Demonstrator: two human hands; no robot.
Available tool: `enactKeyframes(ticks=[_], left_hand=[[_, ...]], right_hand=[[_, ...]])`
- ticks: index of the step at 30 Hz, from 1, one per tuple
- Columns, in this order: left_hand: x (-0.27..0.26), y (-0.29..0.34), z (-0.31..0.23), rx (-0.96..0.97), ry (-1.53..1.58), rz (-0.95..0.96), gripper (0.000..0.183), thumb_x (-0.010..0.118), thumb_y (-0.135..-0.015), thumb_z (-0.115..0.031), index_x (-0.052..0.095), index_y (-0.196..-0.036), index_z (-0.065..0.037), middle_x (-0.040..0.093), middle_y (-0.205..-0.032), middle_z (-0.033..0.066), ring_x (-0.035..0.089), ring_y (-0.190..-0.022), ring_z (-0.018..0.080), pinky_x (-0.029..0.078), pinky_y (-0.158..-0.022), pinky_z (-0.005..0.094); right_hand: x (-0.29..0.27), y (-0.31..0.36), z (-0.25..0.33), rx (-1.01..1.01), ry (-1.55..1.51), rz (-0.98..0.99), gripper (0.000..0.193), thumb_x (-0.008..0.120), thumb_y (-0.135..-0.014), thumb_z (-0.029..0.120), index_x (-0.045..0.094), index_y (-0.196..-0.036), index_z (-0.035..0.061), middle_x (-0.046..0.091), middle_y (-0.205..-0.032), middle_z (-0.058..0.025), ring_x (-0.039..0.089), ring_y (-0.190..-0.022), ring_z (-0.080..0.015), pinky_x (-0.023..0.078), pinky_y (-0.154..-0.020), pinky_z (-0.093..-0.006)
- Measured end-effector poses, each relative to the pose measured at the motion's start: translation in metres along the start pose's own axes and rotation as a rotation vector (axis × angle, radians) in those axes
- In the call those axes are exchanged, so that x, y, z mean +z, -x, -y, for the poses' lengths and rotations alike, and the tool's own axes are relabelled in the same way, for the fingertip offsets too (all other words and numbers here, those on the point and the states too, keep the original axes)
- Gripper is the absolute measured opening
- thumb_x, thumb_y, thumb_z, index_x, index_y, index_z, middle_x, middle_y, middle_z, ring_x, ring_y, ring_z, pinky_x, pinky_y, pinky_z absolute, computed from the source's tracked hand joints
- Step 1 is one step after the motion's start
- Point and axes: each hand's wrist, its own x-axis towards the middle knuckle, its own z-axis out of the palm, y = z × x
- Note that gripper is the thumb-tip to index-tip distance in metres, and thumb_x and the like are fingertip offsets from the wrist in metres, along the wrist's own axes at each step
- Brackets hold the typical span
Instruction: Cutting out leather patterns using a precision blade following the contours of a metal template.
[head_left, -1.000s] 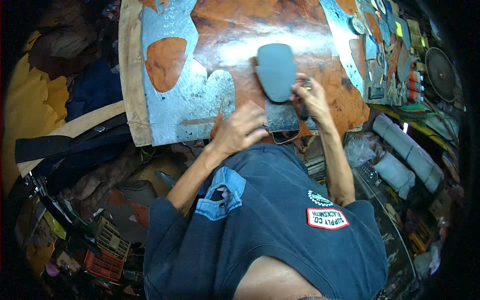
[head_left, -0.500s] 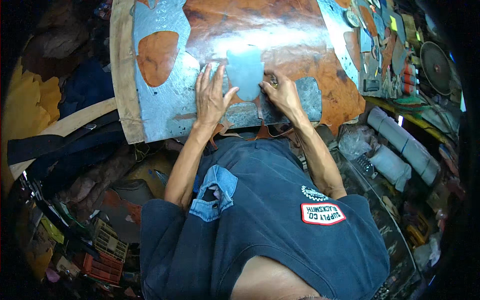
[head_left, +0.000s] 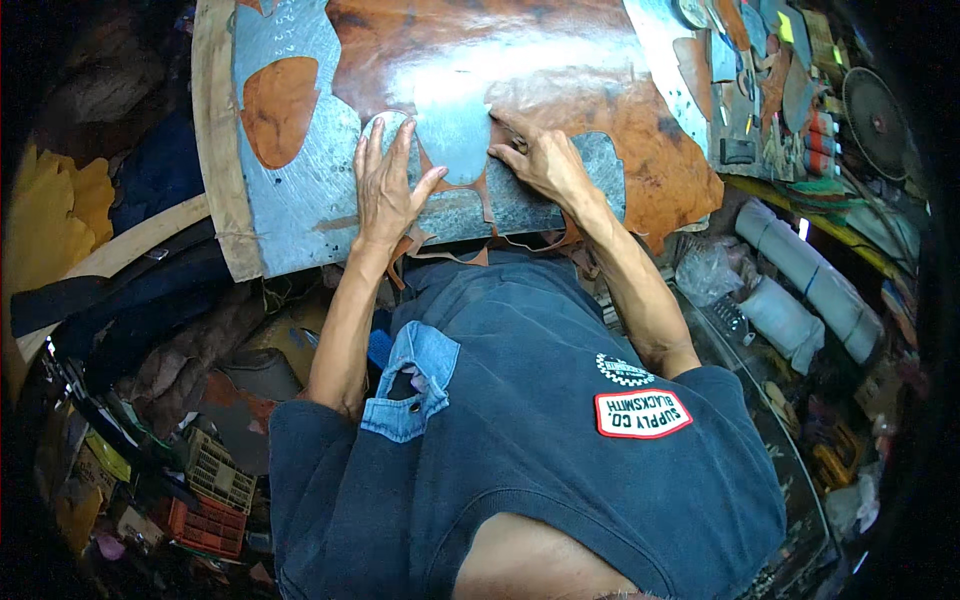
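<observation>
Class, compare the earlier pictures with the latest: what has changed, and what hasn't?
The grey template, held over the brown leather sheet by the right hand a second ago, has moved left and now lies on it. The left hand has moved forward and left, spread beside the template; the right is at its right edge. The cut leather piece stays put.

Place: a leather workshop is indicated.
Bench (head_left: 300,222): topped with metal, edged with wood (head_left: 222,150); a brown leather sheet (head_left: 660,170), with shapes cut from it, is spread over it.
Right end: flat cut pieces (head_left: 797,100) are crowded beside red-banded cylinders (head_left: 820,145).
Around: wrapped rolls (head_left: 810,272) and yellow sheets (head_left: 60,215) are kept.
Lower left: crates (head_left: 207,525) are surrounded by clutter (head_left: 240,395), seemingly scraps (dim).
</observation>
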Motion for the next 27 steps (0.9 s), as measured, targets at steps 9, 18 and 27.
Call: enactKeyframes(ticks=[9,18,27], left_hand=[[0.006,0.002,0.002,-0.064,0.028,-0.007,0.084,0.078,-0.076,-0.044,0.042,-0.141,-0.005,0.049,-0.141,0.0158,0.035,-0.139,0.0365,0.023,-0.115,0.0535],[0.002,0.002,0.004,-0.013,-0.079,0.035,0.062,0.075,-0.079,-0.043,0.058,-0.130,-0.011,0.053,-0.141,0.0059,0.037,-0.138,0.0349,0.023,-0.115,0.0535],[0.002,-0.001,0.002,0.020,-0.085,0.051,0.047,0.074,-0.081,-0.039,0.066,-0.119,-0.013,0.053,-0.140,0.0076,0.036,-0.138,0.0358,0.024,-0.114,0.0538]], right_hand=[[-0.001,0.001,-0.003,-0.020,-0.026,-0.015,0.053,0.069,-0.085,0.028,0.056,-0.134,0.0115,0.070,-0.100,-0.0209,0.069,-0.088,-0.0387,0.055,-0.077,-0.0463],[0.002,-0.006,-0.008,-0.084,-0.019,0.015,0.053,0.068,-0.087,0.028,0.054,-0.135,0.0106,0.070,-0.080,-0.0216,0.070,-0.074,-0.0361,0.056,-0.069,-0.0464],[0.007,-0.007,-0.014,-0.124,-0.060,-0.009,0.048,0.064,-0.089,0.027,0.054,-0.134,0.0119,0.070,-0.086,-0.0242,0.069,-0.081,-0.0410,0.055,-0.071,-0.0509]])
